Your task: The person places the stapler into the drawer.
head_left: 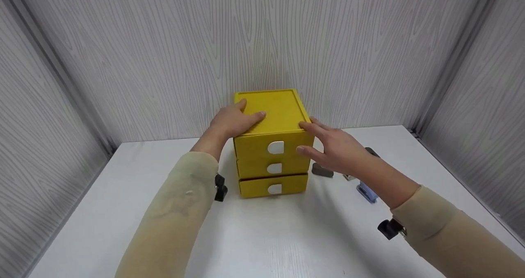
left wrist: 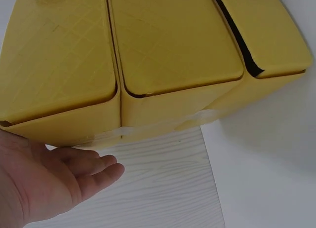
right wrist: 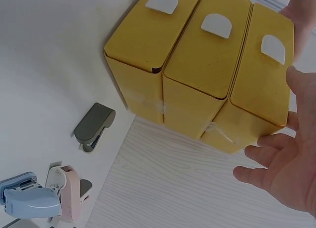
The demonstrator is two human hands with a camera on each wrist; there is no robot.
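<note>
So, closest to the camera there's a white wood-grain tabletop [head_left: 287, 237] with both beige-sleeved forearms reaching out over it. Off to the right, near the right forearm, a few small desk bits lie on the table: a light blue stapler-looking gadget [right wrist: 27, 198], a pale pink one [right wrist: 69, 198] just beside it, and a dark grey clip-shaped thing [right wrist: 94, 125] a bit closer to the box.

Further in sits the yellow wooden box with 3 stacked drawers [head_left: 272, 155], each drawer front with a white half-round tab. It stands on the table up against the grey wood-grain back wall [head_left: 262, 44]. The bottom drawer pokes out slightly.

The left hand [head_left: 233, 120] lies flat on the left side of the box top, fingers straight and resting on the lid. The right hand [head_left: 334, 149] is spread with relaxed fingers, fingertips at the box's top right front corner, gripping nothing.
</note>
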